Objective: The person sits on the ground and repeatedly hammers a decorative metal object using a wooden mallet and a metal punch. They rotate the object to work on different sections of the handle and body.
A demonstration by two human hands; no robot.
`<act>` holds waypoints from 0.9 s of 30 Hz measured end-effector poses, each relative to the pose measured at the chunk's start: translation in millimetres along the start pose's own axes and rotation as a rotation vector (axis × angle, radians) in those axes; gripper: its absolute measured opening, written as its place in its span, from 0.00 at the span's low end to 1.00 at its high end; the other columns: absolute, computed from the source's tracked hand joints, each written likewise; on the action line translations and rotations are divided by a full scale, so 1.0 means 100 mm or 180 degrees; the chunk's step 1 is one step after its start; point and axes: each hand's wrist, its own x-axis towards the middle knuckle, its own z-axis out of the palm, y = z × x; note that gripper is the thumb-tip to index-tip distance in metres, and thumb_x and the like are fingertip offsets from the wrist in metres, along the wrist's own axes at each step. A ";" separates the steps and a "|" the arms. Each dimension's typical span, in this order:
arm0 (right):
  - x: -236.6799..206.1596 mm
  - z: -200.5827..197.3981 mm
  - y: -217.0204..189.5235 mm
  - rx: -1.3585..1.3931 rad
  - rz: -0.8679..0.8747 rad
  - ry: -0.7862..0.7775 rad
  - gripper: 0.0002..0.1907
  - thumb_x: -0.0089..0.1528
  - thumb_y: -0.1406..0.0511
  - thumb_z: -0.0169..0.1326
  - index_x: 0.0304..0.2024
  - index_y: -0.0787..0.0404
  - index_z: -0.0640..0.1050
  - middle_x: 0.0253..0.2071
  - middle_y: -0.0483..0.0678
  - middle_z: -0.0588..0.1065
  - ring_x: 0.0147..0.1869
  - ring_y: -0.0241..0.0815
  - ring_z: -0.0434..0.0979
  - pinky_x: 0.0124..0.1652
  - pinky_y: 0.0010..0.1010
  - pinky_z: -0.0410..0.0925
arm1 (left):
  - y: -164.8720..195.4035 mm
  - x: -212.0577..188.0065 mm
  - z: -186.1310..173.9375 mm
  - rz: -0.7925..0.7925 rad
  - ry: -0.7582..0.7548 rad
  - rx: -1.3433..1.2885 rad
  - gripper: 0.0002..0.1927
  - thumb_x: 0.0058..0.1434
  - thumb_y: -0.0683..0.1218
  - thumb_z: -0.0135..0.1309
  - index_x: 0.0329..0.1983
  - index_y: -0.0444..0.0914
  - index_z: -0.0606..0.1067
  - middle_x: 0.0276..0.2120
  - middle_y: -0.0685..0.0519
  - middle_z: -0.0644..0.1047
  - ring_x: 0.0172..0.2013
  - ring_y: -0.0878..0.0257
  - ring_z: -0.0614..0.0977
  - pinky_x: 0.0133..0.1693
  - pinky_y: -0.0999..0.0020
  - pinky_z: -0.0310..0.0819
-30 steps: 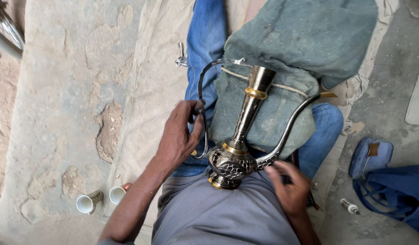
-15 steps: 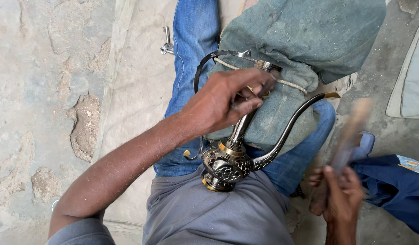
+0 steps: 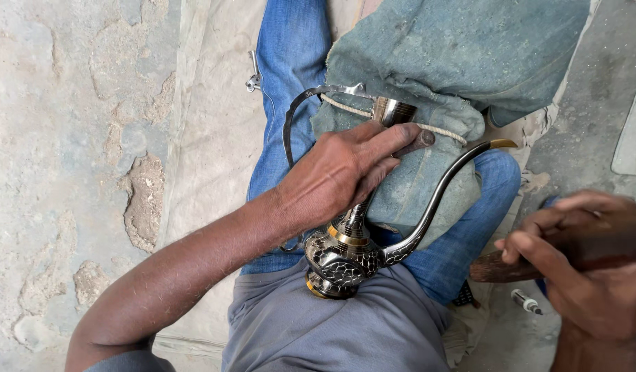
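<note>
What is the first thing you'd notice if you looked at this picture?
Right in the middle lies a shiny, patterned metal jug with a long curved spout, resting on the person's lap against a grey-green cloth bundle. The left hand presses down over its neck. At the right edge, the right hand grips a wooden tool.

1. No packages, labels, signs or screens show anywhere in the view.
</note>
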 end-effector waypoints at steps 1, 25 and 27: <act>0.07 -0.02 -0.02 -0.0338 0.0082 -0.0113 0.21 0.62 0.74 0.58 0.55 0.60 0.67 0.33 0.51 0.76 0.39 0.40 0.82 0.42 0.34 0.77 | 0.01 0.01 0.01 0.0078 0.0066 -0.0005 0.16 0.73 0.42 0.50 0.64 0.41 0.68 0.52 0.40 0.78 0.39 0.50 0.87 0.37 0.61 0.87; -0.18 0.23 0.38 -0.1186 0.0536 0.0415 0.10 0.59 0.71 0.66 0.40 0.66 0.77 0.28 0.49 0.78 0.32 0.36 0.80 0.33 0.28 0.72 | 0.09 0.38 0.02 0.0423 -0.0786 0.0727 0.24 0.69 0.34 0.43 0.65 0.44 0.72 0.41 0.43 0.80 0.35 0.51 0.86 0.41 0.56 0.84; -0.22 0.27 0.44 -0.1542 0.0577 0.0100 0.12 0.55 0.73 0.68 0.35 0.68 0.77 0.25 0.51 0.76 0.28 0.40 0.75 0.31 0.32 0.69 | 0.07 0.38 0.01 0.0439 -0.0900 0.0902 0.23 0.70 0.34 0.43 0.66 0.43 0.71 0.40 0.42 0.80 0.36 0.50 0.86 0.40 0.55 0.84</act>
